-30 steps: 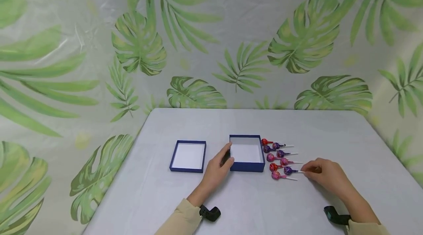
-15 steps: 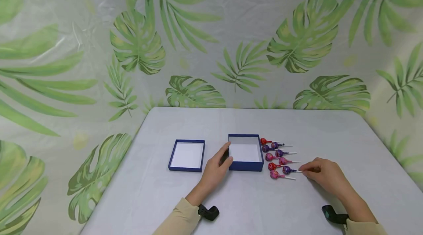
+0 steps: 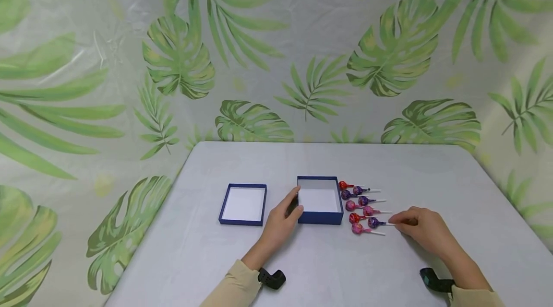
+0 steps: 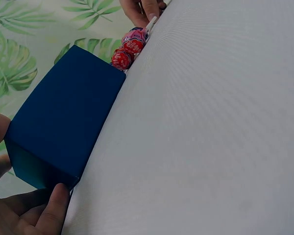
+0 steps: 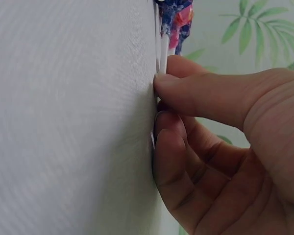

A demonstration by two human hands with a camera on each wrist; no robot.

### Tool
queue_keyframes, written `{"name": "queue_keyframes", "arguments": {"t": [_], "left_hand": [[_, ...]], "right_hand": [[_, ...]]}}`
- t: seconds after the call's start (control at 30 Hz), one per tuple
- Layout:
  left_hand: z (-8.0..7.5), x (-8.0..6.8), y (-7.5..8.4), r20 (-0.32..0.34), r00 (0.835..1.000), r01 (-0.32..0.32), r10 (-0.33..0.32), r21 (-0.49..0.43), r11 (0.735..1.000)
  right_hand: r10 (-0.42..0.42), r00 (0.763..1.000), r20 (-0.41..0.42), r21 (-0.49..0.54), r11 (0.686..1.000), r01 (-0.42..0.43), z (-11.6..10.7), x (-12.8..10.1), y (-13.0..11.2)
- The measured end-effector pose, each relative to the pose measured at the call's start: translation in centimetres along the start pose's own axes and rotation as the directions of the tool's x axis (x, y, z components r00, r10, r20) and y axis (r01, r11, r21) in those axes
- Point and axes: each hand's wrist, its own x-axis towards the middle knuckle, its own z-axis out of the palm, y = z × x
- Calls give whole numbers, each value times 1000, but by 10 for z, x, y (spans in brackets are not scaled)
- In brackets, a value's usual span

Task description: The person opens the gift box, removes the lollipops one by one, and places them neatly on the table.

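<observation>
An open blue box (image 3: 320, 200) with a white inside stands mid-table. My left hand (image 3: 295, 203) grips its near left corner, thumb on the front wall and fingers on the left side; the left wrist view shows the box (image 4: 63, 122) between those fingers (image 4: 54, 205). Several red, pink and purple lollipops (image 3: 362, 206) lie in two rows just right of the box. My right hand (image 3: 394, 222) pinches the white stick of a purple lollipop (image 3: 375, 223) in the near row. In the right wrist view the thumb and forefinger (image 5: 186, 95) hold the stick (image 5: 162, 56) against the table.
The box's blue lid (image 3: 243, 204) lies upside down to the left of the box. The grey table (image 3: 328, 264) is backed by a leaf-print curtain (image 3: 276, 57) on three sides. Black wrist straps (image 3: 272, 278) show at both sleeves.
</observation>
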Motion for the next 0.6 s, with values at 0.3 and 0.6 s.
{"name": "queue_keyframes", "arguments": {"t": [0.3,0.6], "left_hand": [[0,0,1,33,999,-9,9,-1,1000],[-17,3,8,38,993,-114,114,3,993]], "right_hand": [[57,996,66,32,998,-59,-9,-7,-3],[22,1000,1,38,999,-22,-27,-2,-14]]}}
